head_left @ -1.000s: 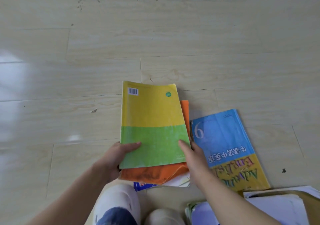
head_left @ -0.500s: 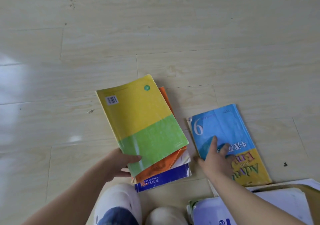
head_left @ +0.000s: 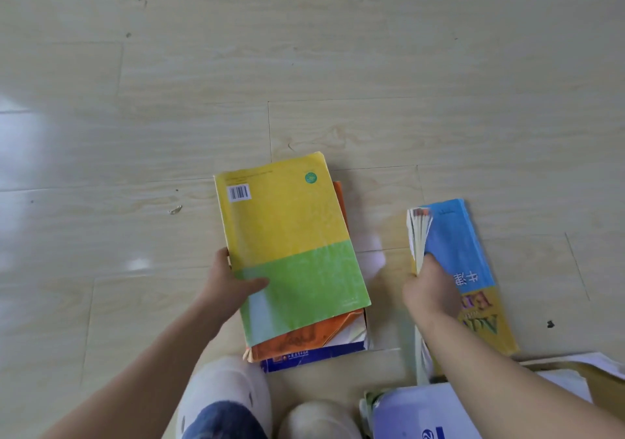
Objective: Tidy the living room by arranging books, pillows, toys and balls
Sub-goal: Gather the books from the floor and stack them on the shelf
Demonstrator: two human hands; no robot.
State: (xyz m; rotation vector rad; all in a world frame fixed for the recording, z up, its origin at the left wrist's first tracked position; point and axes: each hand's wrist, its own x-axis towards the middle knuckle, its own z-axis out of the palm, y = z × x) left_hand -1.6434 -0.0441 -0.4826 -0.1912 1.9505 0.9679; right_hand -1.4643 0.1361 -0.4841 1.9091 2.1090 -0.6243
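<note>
Head view, looking down at pale wood-look floor (head_left: 338, 66). L hand (head_left: 230, 283) gripped left edge of yellow-green bk (head_left: 294, 246), thumb on the green half, fingers hidden beneath. That bk lay back cover up, barcode at far-left corner, topping a stack: orange bk (head_left: 304, 339) directly under, navy bk (head_left: 314, 357) at bottom, both poking out at near edge. Stack sat mid-scene; resting on floor or held just above it, couldn't tell. R hand (head_left: 429, 290) clasped left edge of blue-yellow bk (head_left: 463, 262), right of stack & apart from it. Thumb on blue cover, that edge raised, pages fanned; some blur there. Near-right corner: loose white papers (head_left: 422, 418) beside brown cardboard piece (head_left: 602, 388). Pale slippers (head_left: 223, 381) at near edge, btwn the forearms.
</note>
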